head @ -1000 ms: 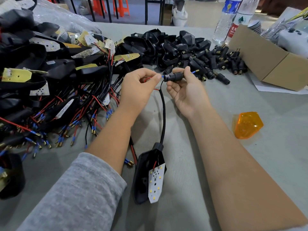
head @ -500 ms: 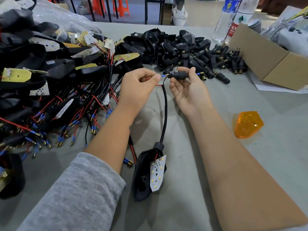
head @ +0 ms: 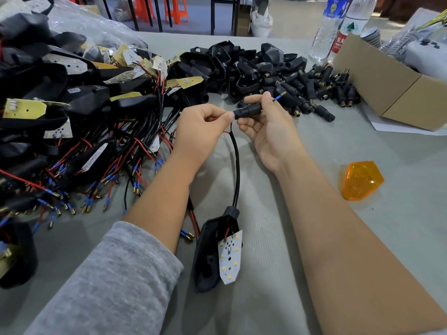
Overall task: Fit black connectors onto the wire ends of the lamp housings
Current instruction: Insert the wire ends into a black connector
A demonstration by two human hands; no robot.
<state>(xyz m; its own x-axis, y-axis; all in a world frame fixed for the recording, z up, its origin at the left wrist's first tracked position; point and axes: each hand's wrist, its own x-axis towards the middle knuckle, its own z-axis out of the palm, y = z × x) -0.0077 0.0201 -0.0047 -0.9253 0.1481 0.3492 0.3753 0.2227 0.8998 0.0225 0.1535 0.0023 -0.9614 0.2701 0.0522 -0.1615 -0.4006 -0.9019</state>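
Two hands are meeting over the middle of the table [head: 302, 250], and between them the job is turning on one line. Far left, a heap of wired lamp housings [head: 72, 112] is waiting. Moving rightward, the left hand [head: 203, 128] is pinching a red wire [head: 226, 132] between thumb and curled fingers, right at the near-left mouth of the black connector [head: 249, 110]. The connector is lying with its long axis running left to right, tilting slightly up toward the far right, and the right hand [head: 263, 131] is gripping it between thumb and fingers, palm turned up. A blue-sleeved wire end [head: 280, 96] is already poking out of its far-right end. Both hands are touching or nearly touching at the connector's mouth, so the left one is the nearer for feeding. The black cable [head: 237, 170] is hanging down to the lamp housing [head: 212, 252] lying near, between the forearms. Further right, loose connectors [head: 319, 93] are piled.
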